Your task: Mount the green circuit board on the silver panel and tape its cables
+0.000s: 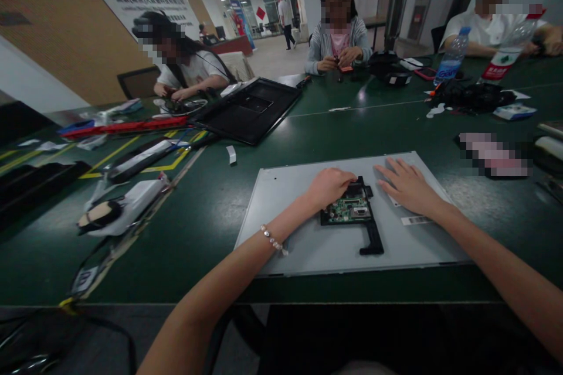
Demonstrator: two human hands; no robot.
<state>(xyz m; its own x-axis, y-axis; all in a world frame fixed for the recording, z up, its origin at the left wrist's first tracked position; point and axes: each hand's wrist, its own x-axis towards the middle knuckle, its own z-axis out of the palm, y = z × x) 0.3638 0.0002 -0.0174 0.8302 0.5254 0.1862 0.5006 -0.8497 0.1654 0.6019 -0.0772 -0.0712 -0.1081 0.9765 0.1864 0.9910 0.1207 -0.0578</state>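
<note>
A pale grey flat panel (303,246) lies on the table in front of me. On its middle sits a black plastic bracket (373,234) with an arm that hooks toward me. A green circuit board (345,211) is set in that bracket. My left hand (331,186) is closed at the bracket's far left part, its fingertips curled against the top edge. The fingers partly hide that part of the bracket. My right hand (407,184) rests flat on the panel to the right of the bracket, fingers spread and holding nothing. White labels (416,220) show beside its wrist.
A black monitor back cover (253,108) lies far left, with red strips (132,127) nearby. A white device (132,205) and cables are at left. A phone (492,155) lies at right; bottles (453,55) stand behind it. Several people sit around the table.
</note>
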